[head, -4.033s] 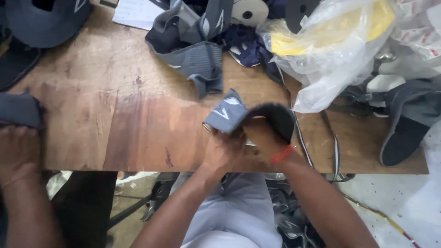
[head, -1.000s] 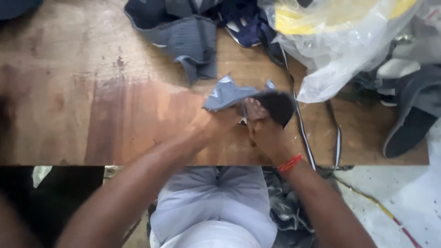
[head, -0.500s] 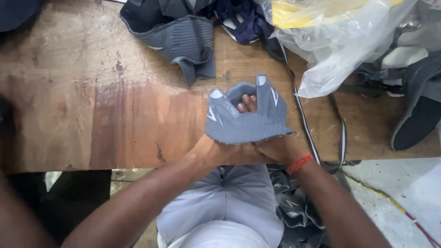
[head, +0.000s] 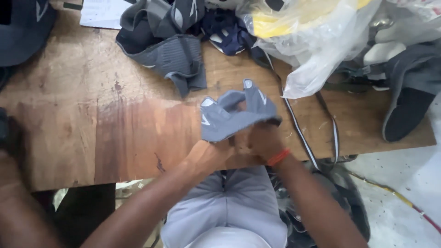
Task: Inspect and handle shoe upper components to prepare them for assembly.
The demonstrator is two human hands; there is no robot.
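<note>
Now that the grey upper has been opened out, we grip it with left hand and right hand above the desk.

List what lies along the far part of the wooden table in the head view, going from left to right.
Dark cap → white paper sheet → grey knit fabric pieces → navy fabric piece → clear plastic bag with yellow inside → dark grey shoe upper.

Grey shoe upper (held, spread)
</note>
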